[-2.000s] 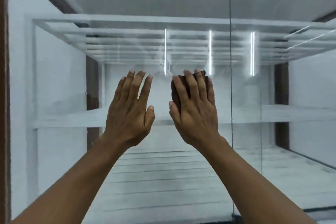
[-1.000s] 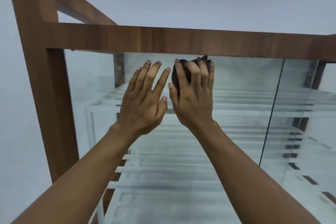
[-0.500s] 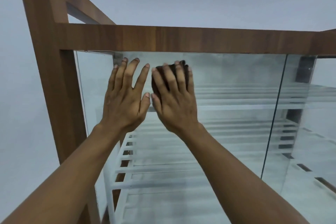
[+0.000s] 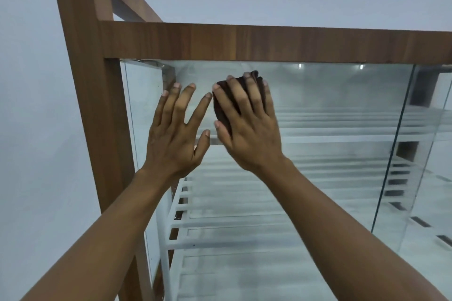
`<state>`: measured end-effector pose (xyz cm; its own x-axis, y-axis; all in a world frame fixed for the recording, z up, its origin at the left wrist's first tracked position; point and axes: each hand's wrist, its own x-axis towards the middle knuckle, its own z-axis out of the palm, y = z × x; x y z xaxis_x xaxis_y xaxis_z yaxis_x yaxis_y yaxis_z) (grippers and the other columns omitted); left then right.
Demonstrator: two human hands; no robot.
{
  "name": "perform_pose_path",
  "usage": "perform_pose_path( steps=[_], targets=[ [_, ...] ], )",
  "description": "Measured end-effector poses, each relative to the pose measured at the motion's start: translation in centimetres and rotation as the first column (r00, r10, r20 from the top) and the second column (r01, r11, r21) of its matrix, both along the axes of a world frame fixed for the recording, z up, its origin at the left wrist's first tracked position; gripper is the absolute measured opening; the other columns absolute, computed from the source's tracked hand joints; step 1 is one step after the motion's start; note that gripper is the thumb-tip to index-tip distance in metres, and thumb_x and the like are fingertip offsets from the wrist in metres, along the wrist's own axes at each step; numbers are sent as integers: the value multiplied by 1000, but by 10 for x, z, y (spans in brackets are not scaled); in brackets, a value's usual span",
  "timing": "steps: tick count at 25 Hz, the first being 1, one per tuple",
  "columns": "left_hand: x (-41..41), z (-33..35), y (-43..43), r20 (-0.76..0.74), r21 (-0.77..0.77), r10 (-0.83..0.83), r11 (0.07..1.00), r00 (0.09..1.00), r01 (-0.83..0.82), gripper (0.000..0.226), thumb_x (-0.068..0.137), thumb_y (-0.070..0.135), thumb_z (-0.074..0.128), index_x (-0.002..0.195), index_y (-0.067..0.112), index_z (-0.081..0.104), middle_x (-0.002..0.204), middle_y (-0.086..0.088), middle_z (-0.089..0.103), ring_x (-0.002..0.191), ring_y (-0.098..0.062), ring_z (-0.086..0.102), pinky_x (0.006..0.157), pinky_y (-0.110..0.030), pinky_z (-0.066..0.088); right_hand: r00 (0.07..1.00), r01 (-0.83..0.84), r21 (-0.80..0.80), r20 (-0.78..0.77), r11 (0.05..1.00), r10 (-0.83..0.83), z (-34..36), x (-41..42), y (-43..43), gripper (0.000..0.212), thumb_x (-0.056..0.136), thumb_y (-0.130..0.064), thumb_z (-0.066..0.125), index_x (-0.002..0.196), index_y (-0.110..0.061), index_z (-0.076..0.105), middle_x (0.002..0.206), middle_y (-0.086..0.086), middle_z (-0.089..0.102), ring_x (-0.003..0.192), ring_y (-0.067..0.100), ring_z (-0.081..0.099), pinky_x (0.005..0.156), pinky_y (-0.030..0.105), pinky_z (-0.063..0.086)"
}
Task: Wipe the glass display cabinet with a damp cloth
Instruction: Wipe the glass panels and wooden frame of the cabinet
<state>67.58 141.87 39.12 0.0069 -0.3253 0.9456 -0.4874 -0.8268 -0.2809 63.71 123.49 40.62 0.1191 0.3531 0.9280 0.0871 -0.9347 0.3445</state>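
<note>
Head view: left hand (image 4: 175,134) flat on glass panel (image 4: 330,110), fingers spread wide & straight, right hand (image 4: 247,127) w/ straight fingers pressing dark brown cloth (image 4: 221,105) to glass, just under wooden top rail (image 4: 269,43), near upper-left corner, white slatted shelves (image 4: 244,227) behind glass
</note>
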Motion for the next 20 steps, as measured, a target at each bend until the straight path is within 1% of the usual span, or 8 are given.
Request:
perform_pose_path(
  steps=[1,4,6,10,12,16,17,20],
  targets=[
    [1,0,5,2,-2,3,1000,1000,-3,58,101,41,36,153,13,41,157,-17,28,150,-37,22,127,-48,12,1000,9,37,22,999,-10,-5,-4,-18,57,102,-37,49,152,-11,46,157,18,43,148,42,31,124,59,20],
    [6,2,19,6,8,16,1000,1000,-16,60,98,42,45,152,17,41,155,-19,30,150,-37,22,127,-47,10,991,86,375,63,923,-118,-4,-14,-57,55,103,-36,43,150,-9,46,154,21,40,144,45,32,121,62,23],
    [8,2,20,20,-28,12,1000,1000,-11,62,97,43,47,151,14,42,154,-18,29,148,-37,24,127,-47,11,987,80,441,93,894,-134,8,-5,-31,56,102,-36,43,150,-7,45,153,21,41,142,45,33,121,62,23],
    [6,-3,21,34,-61,0,998,999,2,63,98,41,46,152,8,40,153,-17,28,148,-39,25,126,-51,16,999,-34,15,10,999,34,-4,10,43,59,101,-35,49,154,-9,43,156,16,41,147,41,33,123,60,22],
    [5,-5,27,12,-51,1,999,1000,0,64,95,37,52,151,9,41,153,-18,28,149,-38,23,127,-49,11,1000,17,-32,-10,999,-17,-15,5,15,58,103,-37,46,155,-11,41,158,14,39,148,39,31,123,59,22],
    [2,-6,27,-27,-31,21,999,999,-22,68,89,34,55,151,10,41,154,-18,29,150,-37,20,128,-45,4,990,83,407,67,910,-121,-4,-3,-5,58,100,-34,48,152,-9,44,154,17,43,145,39,29,123,59,20],
    [1,-5,25,-29,-41,12,999,1000,-14,68,89,34,54,151,10,42,154,-19,30,149,-37,20,128,-45,5,994,70,372,55,925,-97,0,-1,11,59,99,-35,49,152,-9,44,155,18,43,146,39,28,124,59,19],
    [-2,-5,29,-29,-43,4,999,1000,-6,67,89,32,54,151,8,42,152,-24,37,149,-38,22,128,-48,8,1000,-8,-71,-30,997,5,-20,2,30,60,100,-37,51,153,-10,44,158,16,42,149,41,30,123,61,22]
  ],
)
